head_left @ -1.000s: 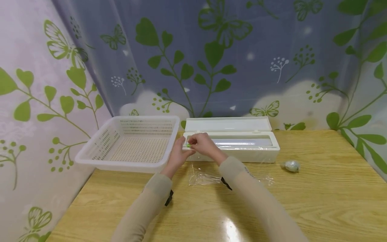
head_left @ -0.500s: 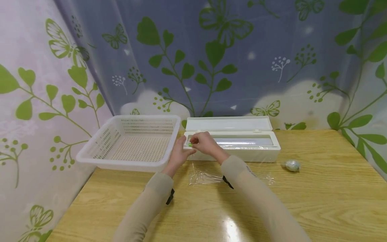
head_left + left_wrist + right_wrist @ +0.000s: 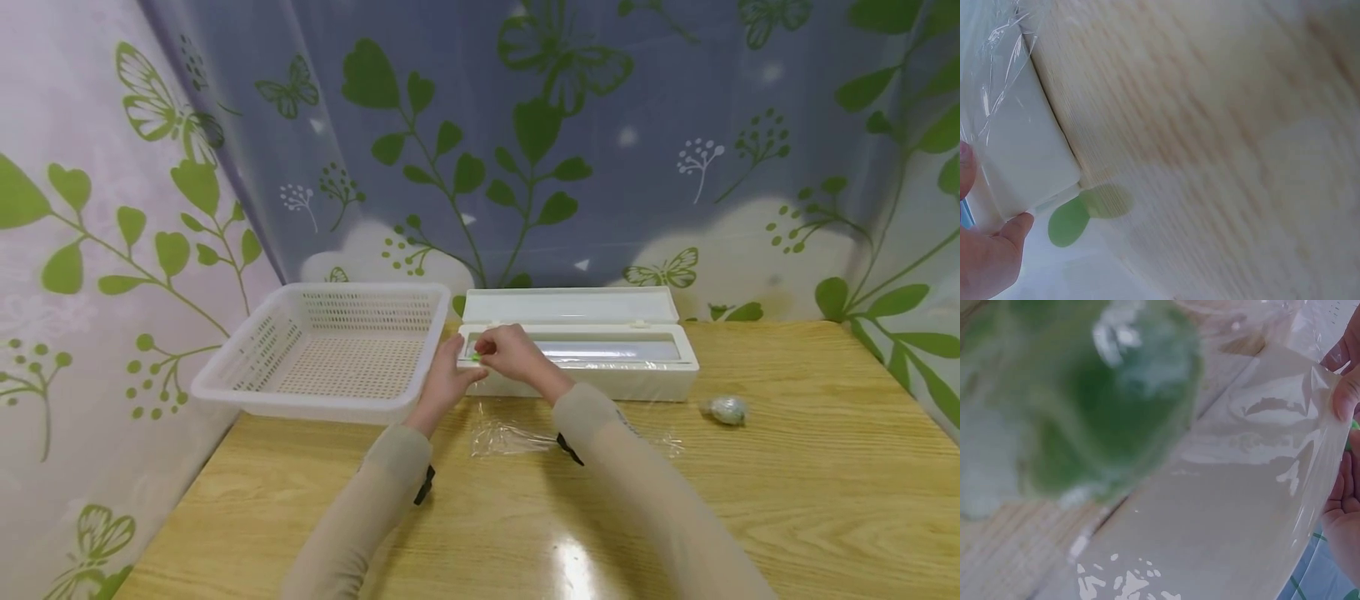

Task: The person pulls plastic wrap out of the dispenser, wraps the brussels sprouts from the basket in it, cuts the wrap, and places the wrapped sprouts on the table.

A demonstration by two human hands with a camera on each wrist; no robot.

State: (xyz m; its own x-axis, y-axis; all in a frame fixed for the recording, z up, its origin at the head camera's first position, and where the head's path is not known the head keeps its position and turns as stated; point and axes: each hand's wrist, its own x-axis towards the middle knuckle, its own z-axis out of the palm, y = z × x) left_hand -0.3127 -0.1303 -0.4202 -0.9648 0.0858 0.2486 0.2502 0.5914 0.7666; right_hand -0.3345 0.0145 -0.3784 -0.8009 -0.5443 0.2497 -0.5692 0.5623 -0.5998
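Note:
A long white cling film dispenser [image 3: 592, 385] stands on the table with its lid [image 3: 570, 306] raised and a film roll [image 3: 615, 351] visible inside. My left hand [image 3: 441, 385] grips its left end, the thumb across the front. Over that same end, my right hand [image 3: 513, 354] pinches a small green slider cutter [image 3: 476, 357] on the front edge. Clear cling film [image 3: 510, 437] hangs down the front and spreads across the table, partly hidden by my right forearm. Close to the right wrist camera is a blurred green thing [image 3: 1110, 412] with shiny film over it; its kind is unclear.
A white plastic basket [image 3: 277, 406] with slotted walls stands left of the dispenser, close to my left hand. On the right lies a small roundish bundle [image 3: 727, 409] wrapped in film. A patterned curtain [image 3: 480, 150] hangs behind the wooden table [image 3: 810, 500].
The head view shifts slightly. My right hand and the green slider have edged a little to the right along the dispenser, while my left hand keeps its hold on the left end.

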